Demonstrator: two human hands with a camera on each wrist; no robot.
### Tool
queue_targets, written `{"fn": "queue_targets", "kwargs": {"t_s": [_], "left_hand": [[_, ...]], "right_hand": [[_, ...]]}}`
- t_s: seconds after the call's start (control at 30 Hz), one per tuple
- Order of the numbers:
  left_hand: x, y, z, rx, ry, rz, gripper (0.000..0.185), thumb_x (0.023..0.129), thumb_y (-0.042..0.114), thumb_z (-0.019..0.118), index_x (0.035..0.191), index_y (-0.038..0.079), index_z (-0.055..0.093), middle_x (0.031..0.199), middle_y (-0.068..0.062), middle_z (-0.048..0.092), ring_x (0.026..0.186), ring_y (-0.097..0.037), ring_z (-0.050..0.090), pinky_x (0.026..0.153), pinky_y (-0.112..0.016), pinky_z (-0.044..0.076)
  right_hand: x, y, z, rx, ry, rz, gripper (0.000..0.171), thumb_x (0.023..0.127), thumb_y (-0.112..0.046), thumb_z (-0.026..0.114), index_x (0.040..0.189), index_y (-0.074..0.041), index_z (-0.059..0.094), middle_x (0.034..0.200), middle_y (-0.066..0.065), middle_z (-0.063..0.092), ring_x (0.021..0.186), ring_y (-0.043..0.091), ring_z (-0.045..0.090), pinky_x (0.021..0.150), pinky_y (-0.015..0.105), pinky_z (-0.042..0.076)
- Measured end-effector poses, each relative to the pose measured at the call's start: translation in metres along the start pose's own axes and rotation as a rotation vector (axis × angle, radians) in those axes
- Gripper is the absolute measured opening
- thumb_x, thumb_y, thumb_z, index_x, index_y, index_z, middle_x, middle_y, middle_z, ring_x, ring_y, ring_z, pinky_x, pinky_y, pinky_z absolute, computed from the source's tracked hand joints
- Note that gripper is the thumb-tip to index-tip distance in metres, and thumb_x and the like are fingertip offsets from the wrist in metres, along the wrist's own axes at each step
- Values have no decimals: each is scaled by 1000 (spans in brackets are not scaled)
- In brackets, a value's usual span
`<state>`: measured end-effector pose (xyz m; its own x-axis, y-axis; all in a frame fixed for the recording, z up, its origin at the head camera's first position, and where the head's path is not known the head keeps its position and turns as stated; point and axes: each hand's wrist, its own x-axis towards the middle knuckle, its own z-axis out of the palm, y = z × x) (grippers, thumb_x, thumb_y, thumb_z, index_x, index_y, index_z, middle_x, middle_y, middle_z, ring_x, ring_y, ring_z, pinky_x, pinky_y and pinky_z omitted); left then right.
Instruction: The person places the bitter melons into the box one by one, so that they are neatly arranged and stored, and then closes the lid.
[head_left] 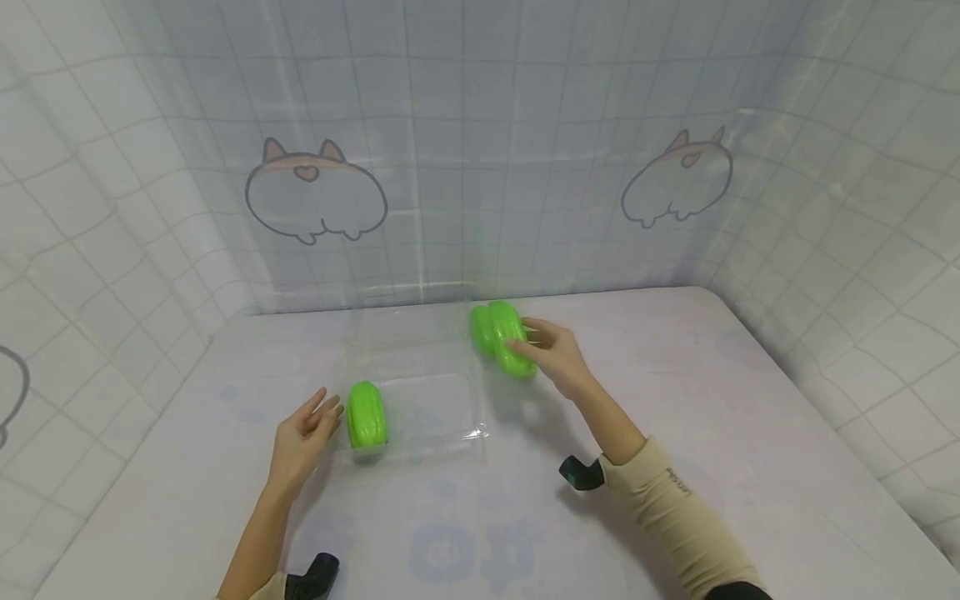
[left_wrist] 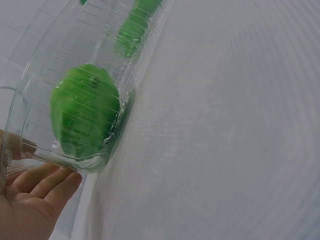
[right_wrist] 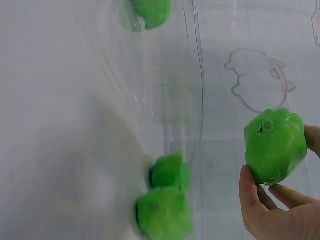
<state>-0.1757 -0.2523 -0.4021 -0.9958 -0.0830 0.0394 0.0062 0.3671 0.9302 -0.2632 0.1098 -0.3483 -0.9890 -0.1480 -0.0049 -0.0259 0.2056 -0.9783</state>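
Observation:
A clear plastic box (head_left: 442, 408) lies on the table, with one glossy green, lobed, elongated piece (head_left: 367, 415) in its left part. Beside the box's left end is my left hand (head_left: 300, 442); in the left wrist view its extended fingers (left_wrist: 47, 187) lie against the clear wall. At the box's far right corner my right hand (head_left: 557, 358) pinches another such green piece (head_left: 510, 340) between thumb and fingers. The right wrist view shows this held green piece (right_wrist: 275, 145) with a small round nub. Below it, two more green pieces (right_wrist: 165, 212) rest outside the box.
A clear upright panel, apparently the box's lid (head_left: 405, 333), reaches toward the back. White and grey gridded sheets with cartoon animal drawings (head_left: 315, 196) enclose the table (head_left: 637, 400) at the back and both sides. Dark wrist mounts (head_left: 581, 473) stick out from the sleeves.

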Motion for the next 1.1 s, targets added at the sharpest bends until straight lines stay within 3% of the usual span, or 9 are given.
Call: {"fn": "queue_targets", "kwargs": {"t_s": [0.3, 0.57, 0.83, 1.1], "left_hand": [[0, -3, 1, 5, 3, -1, 54, 101, 16, 44, 146, -6, 23, 140, -26, 39, 119, -27, 48, 85, -8, 46], [-1, -3, 0, 14, 4, 5, 54, 101, 16, 43, 146, -6, 22, 140, -26, 40, 119, -26, 48, 85, -8, 46], [-2, -3, 0, 6, 1, 13, 54, 101, 16, 43, 146, -6, 23, 140, -26, 40, 117, -21, 50, 85, -7, 46], [-2, -4, 0, -9, -1, 15, 54, 101, 16, 44, 146, -6, 23, 140, -26, 39, 115, -13, 52, 85, -8, 46]], "right_hand": [[1, -2, 19, 33, -36, -22, 59, 84, -21, 70, 136, -2, 48, 123, 23, 58, 111, 33, 58, 80, 33, 56], [2, -1, 37, 77, -62, -31, 61, 83, -19, 71, 136, -1, 47, 123, 22, 58, 112, 33, 57, 93, 44, 50], [2, -3, 53, 106, -69, -28, 59, 82, -16, 72, 134, 1, 49, 123, 22, 58, 111, 33, 58, 95, 42, 50], [1, -3, 66, 64, -110, -38, 58, 83, -21, 71, 134, -2, 50, 124, 20, 58, 111, 32, 58, 95, 43, 49]]}}
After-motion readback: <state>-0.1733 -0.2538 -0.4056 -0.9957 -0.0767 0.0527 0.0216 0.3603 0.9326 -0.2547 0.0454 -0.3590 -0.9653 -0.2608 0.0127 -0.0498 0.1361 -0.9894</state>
